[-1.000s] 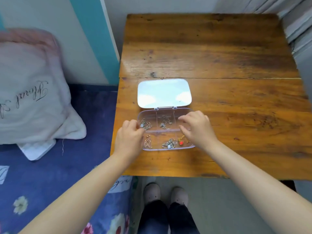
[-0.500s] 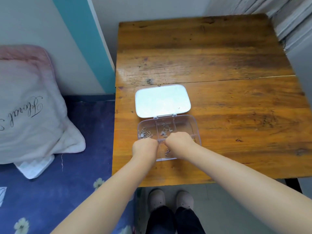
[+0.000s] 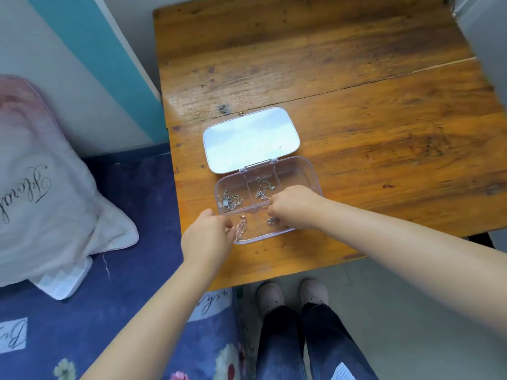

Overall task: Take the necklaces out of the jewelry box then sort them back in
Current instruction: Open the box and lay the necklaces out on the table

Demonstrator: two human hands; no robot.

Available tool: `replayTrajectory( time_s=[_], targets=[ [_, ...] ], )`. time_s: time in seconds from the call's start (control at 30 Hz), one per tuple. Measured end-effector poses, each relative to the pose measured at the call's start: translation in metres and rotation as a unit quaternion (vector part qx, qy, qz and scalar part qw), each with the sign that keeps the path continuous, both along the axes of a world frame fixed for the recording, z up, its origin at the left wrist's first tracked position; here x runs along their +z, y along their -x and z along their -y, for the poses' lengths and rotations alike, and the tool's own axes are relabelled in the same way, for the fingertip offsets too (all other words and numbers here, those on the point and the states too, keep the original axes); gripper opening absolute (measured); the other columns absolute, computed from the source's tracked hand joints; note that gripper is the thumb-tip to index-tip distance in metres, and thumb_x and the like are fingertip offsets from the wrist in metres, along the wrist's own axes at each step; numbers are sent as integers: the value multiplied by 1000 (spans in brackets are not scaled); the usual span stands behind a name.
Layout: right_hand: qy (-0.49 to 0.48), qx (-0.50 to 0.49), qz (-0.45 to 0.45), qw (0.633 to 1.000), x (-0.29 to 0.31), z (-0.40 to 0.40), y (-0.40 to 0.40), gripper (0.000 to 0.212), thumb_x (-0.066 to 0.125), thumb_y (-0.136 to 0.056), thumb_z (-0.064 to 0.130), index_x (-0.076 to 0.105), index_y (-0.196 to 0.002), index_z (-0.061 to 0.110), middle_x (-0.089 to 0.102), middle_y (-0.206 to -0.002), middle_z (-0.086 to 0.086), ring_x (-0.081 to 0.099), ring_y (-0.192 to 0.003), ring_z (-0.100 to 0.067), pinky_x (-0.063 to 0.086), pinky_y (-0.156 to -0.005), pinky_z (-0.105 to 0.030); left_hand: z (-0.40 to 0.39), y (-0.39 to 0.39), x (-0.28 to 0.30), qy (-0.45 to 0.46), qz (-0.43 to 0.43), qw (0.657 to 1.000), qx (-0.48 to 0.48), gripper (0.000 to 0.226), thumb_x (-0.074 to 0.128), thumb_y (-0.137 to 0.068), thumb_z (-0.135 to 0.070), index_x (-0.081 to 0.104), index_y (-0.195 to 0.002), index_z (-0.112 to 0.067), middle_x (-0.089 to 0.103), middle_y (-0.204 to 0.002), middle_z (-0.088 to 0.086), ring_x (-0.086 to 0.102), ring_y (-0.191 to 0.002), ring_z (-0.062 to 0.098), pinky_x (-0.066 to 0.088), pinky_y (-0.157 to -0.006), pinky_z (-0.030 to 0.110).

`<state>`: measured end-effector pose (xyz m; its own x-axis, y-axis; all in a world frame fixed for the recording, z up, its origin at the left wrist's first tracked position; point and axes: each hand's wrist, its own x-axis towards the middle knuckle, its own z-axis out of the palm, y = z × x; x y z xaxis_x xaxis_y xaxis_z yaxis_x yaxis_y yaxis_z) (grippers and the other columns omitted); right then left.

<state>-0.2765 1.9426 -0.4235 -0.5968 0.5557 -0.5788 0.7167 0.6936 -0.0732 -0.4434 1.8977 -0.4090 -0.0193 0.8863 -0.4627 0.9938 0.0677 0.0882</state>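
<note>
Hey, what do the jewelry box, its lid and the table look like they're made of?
The jewelry box looks like clear hard plastic: the table's wood shows through its walls and dividers. Its open lid has a pale, glossy surface with cloudy reflections, maybe a mirror or shiny plastic. The table looks like varnished wood, with grain, knots, a plank seam and a sheen.

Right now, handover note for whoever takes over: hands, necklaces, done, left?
Left hand: at the box's front-left corner, fingertips by the rose-gold necklace; grip unclear.
Right hand: reaching into the front-middle compartment over a silver necklace; grip unclear.
Jewelry box: open on the wooden table. Silver necklaces remain in the back-left and back-middle compartments.
Done: lid open. Left: take all out, then sort back.
</note>
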Motion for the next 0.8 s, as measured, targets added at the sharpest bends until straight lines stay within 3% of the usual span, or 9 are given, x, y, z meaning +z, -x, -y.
replayTrajectory(
  time_s=[0.17, 0.23, 0.33, 0.47, 0.57, 0.67, 0.73, 0.8],
  targets=[
    [-2, 10, 15, 1000, -4, 1, 6, 26, 46, -82, -9, 62, -98, 4, 65, -102, -13, 52, -75, -28, 40, -58, -30, -19, -24, -2, 65, -125, 984, -109, 22, 51, -89, 2, 66, -102, -6, 65, -105, 9, 65, -92, 27, 40, -58, 28],
    [6, 8, 13, 1000, -4, 1, 7, 25, 45, -83, -9, 62, -98, 4, 64, -103, -13, 58, -82, -30, 41, -59, -30, -20, -29, -1, 84, -140, 975, -151, 27, 50, -85, 10, 66, -101, -5, 66, -106, 9, 65, -94, 28, 40, -60, 28],
    [9, 13, 13, 1000, -4, 0, 8, 24, 43, -85, -7, 58, -101, 3, 64, -105, -14, 60, -92, -32, 39, -55, -31, -18, -33, -6, 110, -157, 961, -197, 29, 50, -85, 10, 66, -103, -6, 66, -108, 8, 64, -97, 28, 46, -66, 30],
    [30, 9, 3, 999, 1, -1, 6, 23, 40, -89, -2, 51, -107, 3, 62, -107, -17, 60, -95, -33, 23, -41, -27, -23, -41, -9, 142, -168, 954, -202, 29, 50, -88, 6, 64, -109, -9, 64, -114, 6, 61, -105, 27, 47, -72, 30],
    [29, -3, -17, 999, 4, -2, -2, 20, 41, -89, 1, 51, -106, 3, 62, -105, -18, 60, -94, -34, 24, -42, -28, -24, -47, -6, 155, -156, 957, -190, 33, 51, -85, 10, 63, -109, -7, 65, -114, 7, 61, -106, 27, 44, -69, 29],
    [25, -45, -67, 996, 7, 0, -13, 17, 46, -88, 9, 54, -101, 2, 58, -88, -19, 56, -81, -33, 30, -54, -33, -24, -45, -3, 149, -151, 958, -196, 32, 51, -84, 11, 64, -106, -7, 66, -112, 8, 62, -103, 28, 49, -74, 30],
    [16, -79, -112, 990, 9, 3, -21, 18, 45, -85, 4, 56, -99, 0, 47, -78, -11, 51, -76, -31, 30, -58, -32, -24, -42, -2, 145, -151, 957, -203, 31, 51, -84, 11, 65, -105, -7, 67, -111, 8, 63, -102, 28, 48, -71, 30],
    [15, -124, -164, 978, 10, 7, -30, 19, 45, -84, -1, 59, -97, 0, 46, -79, -9, 55, -83, -33, 33, -58, -34, -24, -41, -1, 149, -148, 957, -199, 31, 50, -84, 11, 65, -105, -7, 66, -112, 8, 63, -103, 28, 47, -71, 29]
  ],
)
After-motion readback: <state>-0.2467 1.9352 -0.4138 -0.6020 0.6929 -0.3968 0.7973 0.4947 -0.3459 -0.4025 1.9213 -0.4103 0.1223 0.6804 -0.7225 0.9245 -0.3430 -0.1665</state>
